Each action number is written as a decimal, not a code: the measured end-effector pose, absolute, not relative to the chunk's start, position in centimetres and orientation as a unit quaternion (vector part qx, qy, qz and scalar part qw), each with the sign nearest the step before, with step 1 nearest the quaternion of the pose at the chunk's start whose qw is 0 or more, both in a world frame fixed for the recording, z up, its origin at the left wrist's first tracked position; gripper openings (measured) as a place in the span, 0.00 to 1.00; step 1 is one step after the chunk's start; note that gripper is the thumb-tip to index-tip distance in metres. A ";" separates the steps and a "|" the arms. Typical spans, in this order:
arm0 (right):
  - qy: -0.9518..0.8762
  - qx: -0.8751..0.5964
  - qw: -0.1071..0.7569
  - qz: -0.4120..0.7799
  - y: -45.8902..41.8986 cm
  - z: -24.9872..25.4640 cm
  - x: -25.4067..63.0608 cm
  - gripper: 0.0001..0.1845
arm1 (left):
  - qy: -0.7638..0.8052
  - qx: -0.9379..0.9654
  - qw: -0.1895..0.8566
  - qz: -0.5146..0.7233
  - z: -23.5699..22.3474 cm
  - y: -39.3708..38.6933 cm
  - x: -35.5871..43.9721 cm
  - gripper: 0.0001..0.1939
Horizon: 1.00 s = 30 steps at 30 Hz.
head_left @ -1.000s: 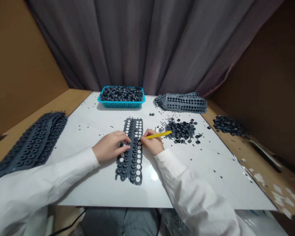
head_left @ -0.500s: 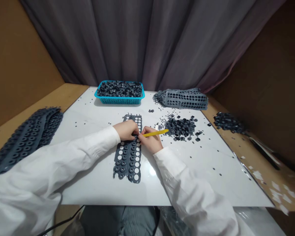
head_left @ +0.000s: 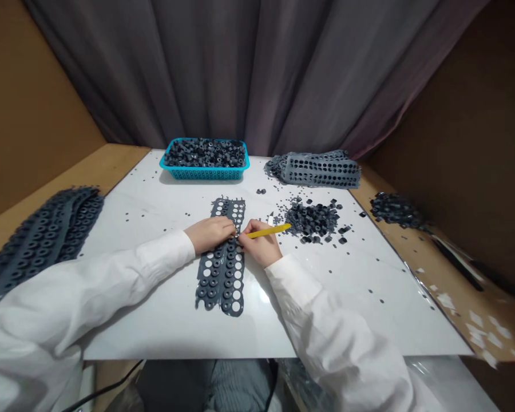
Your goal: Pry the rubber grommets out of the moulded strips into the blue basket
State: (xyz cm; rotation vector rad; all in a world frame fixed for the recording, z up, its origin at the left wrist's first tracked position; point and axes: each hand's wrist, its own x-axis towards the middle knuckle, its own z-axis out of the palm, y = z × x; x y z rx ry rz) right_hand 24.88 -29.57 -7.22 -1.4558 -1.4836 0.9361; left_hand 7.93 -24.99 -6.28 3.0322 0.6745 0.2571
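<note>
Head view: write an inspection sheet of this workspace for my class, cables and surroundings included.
Surface: white tabletop, dotted with dark specks
Job's things: dark ringed sheet; yellow tool; filled blue basket beyond
Clutter: dark pile right of the sheet; white scraps at far right
Hands: left hand over the sheet; right hand gripping the tool
Cables: black cable below the near edge, left
Surroundings: grey curtain behind, brown panels either side

Grey curtain (head_left: 223, 68) behind white tabletop (head_left: 163, 335); brown panels (head_left: 26, 109) either side.
</note>
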 end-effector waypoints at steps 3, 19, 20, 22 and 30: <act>-0.586 -0.580 0.420 0.379 -29.6 -7.3 24.8 0.06 | 0.258 0.938 0.105 0.206 -5.6 -24.4 7.2 0.10; -0.531 -0.567 0.425 0.464 -30.1 -7.2 25.3 0.06 | 0.435 0.395 0.750 0.303 -4.2 -26.7 6.9 0.08; -0.532 -0.570 0.420 0.464 -30.2 -7.1 25.2 0.06 | 0.440 0.388 0.750 0.304 -4.3 -26.6 7.0 0.07; -0.531 -0.576 0.414 0.464 -30.2 -7.0 25.1 0.05 | 0.446 0.382 0.752 0.299 -4.4 -26.6 7.0 0.08; -0.569 -0.583 0.392 0.427 -30.3 -6.9 25.1 0.06 | 0.449 0.377 0.759 0.284 -5.2 -26.8 7.5 0.12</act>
